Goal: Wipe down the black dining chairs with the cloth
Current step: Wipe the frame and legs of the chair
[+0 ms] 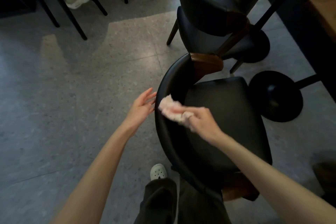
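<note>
Black chair point(223, 107) might skid if your right hand point(201, 121), gripping the cloth point(168, 106), shoves hard with your left hand point(140, 108) open beside it.

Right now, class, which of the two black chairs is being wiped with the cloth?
The nearer chair: the right hand holds the cloth on its curved backrest. No hand touches the farther chair.

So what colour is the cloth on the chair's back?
Pale pinkish white, a bit blurred; the head view shows the cloth held by the right hand.
</note>
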